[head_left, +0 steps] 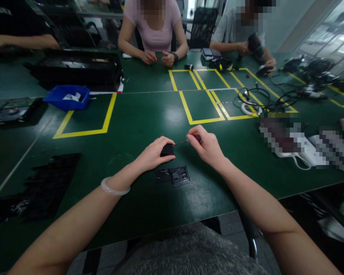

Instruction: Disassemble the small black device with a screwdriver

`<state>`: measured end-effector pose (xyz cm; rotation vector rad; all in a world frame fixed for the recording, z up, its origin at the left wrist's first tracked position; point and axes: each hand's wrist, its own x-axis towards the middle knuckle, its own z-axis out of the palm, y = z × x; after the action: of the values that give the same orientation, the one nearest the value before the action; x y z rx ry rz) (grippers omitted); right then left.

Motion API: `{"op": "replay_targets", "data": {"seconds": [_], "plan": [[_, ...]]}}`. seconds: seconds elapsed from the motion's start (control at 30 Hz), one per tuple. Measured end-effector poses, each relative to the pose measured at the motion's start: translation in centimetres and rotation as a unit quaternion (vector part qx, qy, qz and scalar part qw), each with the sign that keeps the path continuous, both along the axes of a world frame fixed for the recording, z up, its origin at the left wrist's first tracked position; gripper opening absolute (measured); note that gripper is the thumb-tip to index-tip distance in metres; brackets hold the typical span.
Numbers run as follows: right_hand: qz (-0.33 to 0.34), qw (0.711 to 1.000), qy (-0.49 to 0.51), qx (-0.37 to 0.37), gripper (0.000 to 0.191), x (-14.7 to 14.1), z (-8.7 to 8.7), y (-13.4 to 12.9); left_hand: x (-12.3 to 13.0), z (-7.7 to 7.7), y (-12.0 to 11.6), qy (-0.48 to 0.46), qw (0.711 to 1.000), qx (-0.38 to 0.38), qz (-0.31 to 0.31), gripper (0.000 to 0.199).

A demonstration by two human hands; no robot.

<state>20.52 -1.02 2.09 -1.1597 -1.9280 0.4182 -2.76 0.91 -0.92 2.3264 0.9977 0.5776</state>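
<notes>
On the green table, my left hand [156, 152] grips a small black box-like part [167, 150] between thumb and fingers. My right hand [205, 147] is closed round the dark handle of a screwdriver [182, 143]. Its thin shaft points left, and the tip meets the right edge of the black part. Just below my left hand lie two flat black plastic pieces side by side, the right one a molded panel [180, 175], the left one a thinner piece [163, 175]. My fingers hide much of the black part and of the handle.
A blue tray [67, 97] with white scraps stands at the left, near a large black casing [77, 68]. Stacked black parts [53, 183] lie at the near left. Cables [263, 97] and a white power strip [306, 149] are at the right. Co-workers sit across the table.
</notes>
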Motion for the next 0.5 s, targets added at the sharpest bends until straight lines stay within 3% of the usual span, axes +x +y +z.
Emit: {"op": "replay_targets", "data": {"seconds": [0.5], "plan": [[0.002,1.000,0.007,0.002,0.011,0.03,-0.07,0.03,-0.05,-0.03,0.00,-0.003,1.000,0.006,-0.005,0.034]]}}
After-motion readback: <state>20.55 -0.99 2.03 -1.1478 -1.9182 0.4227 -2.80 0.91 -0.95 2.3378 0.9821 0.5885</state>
